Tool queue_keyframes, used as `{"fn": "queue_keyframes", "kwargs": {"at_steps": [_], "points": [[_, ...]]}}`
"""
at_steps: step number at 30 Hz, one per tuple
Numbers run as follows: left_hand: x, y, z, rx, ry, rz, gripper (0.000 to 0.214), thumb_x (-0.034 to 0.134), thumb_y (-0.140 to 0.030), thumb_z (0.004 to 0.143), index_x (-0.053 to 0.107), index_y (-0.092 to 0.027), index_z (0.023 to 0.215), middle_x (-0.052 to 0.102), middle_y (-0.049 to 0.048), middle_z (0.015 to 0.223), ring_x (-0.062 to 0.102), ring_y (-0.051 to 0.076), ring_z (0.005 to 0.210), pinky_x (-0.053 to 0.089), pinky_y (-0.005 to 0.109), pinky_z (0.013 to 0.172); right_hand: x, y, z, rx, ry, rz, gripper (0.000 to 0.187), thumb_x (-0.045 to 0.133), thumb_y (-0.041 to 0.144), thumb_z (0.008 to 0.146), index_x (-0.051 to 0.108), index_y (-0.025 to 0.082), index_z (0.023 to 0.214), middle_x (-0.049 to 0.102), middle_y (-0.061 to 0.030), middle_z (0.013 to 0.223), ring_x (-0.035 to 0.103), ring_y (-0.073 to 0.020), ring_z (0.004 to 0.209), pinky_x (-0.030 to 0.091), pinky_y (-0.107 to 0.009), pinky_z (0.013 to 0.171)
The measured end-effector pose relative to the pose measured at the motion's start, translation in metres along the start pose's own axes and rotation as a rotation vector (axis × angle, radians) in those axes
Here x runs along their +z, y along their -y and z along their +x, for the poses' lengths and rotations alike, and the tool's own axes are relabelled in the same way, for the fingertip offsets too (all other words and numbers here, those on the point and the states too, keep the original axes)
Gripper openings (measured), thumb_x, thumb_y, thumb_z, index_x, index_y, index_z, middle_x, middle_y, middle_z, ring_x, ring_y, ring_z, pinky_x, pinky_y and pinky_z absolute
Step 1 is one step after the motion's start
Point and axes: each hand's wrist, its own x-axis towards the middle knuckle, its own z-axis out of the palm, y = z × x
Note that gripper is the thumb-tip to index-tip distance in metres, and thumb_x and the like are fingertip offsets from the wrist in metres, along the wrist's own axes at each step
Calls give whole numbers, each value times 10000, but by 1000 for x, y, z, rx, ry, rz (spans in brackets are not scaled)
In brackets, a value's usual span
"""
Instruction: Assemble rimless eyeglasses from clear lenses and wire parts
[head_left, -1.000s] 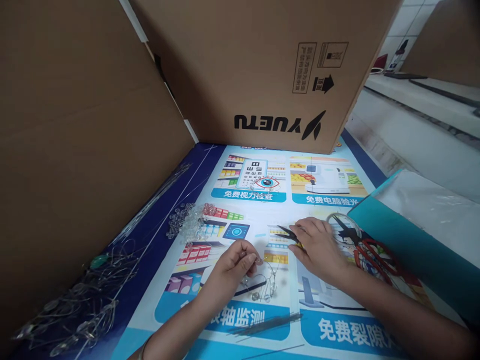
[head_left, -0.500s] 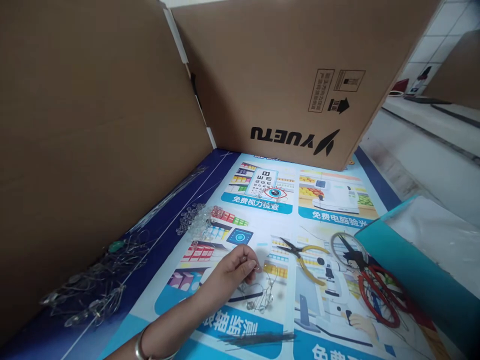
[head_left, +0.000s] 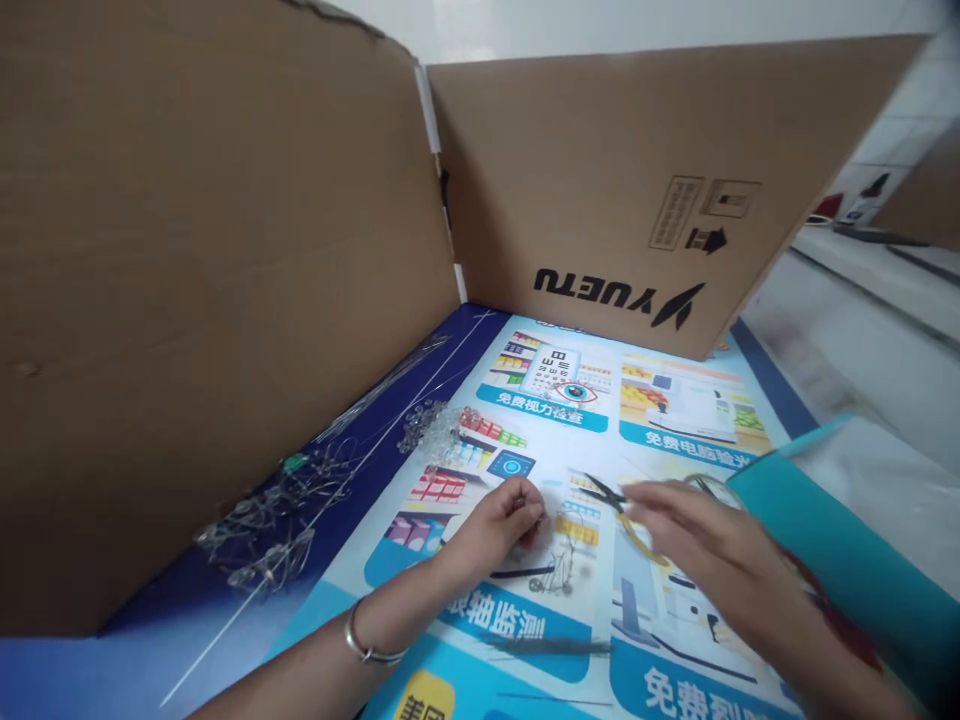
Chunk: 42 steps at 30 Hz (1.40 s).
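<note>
My left hand (head_left: pixel 517 515) is closed in a pinch on a thin wire with clear beads (head_left: pixel 559 570), which hangs beside the fingers over the printed sheet. The exact spot it grips is hidden by the fingers. Over the yellow-handled pliers (head_left: pixel 639 538) is my right hand (head_left: pixel 705 530), slightly blurred, fingers stretched out and apart around the handles. The pliers lie flat, their dark jaws pointing left. A heap of loose clear beads (head_left: pixel 435 435) lies beyond my left hand. Nearer me, a bundle of thin dark wires (head_left: pixel 551 647) rests on the sheet.
Tall cardboard panels (head_left: pixel 300 250) stand at the left and back. Beaded wire pieces (head_left: pixel 277 525) are piled along the left panel. A teal box (head_left: pixel 847 530) stands at the right, near a wire coil (head_left: pixel 712 487) partly behind my right hand.
My right hand has come in from the right, over the pliers, covering the red-handled scissors. The view has shifted, while my left hand keeps its pinch.
</note>
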Motion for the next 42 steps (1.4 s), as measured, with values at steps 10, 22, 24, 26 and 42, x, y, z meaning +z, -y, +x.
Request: {"fn": "queue_keyframes", "kwargs": {"at_steps": [10,22,24,26,42], "points": [[5,7,8,-49,21,66,227,545,-377,808,469,-164,792,577,-14,660,486,77,506,366,199,495,7,57,129,270,186,459,266,469,374,836,622,161,790,576,11,626,534,-102,534,407,-206,511],[6,-11,65,-250,314,177,323,607,-440,749,554,-123,775,649,66,700,565,103,506,409,198,458,1,28,148,266,71,423,211,536,335,768,630,155,708,519,39,570,420,-83,533,325,-192,495],[6,-10,67,-249,329,169,336,575,-456,773,565,-120,780,649,69,706,566,98,528,403,190,475,2,25,147,271,65,430,213,532,332,773,634,154,715,525,37,575,417,-81,529,321,-190,490],[4,-9,66,-255,344,156,319,595,-436,767,576,-118,787,655,72,724,569,99,559,415,196,513,4,23,147,272,67,437,198,541,324,769,636,156,725,544,32,599,434,-83,547,328,-189,499],[14,-5,58,-207,218,403,235,583,-375,754,557,-148,701,609,1,568,543,100,484,409,203,465,13,31,139,127,-26,107,144,511,198,794,619,192,698,618,23,674,533,-107,641,360,-211,597]]}}
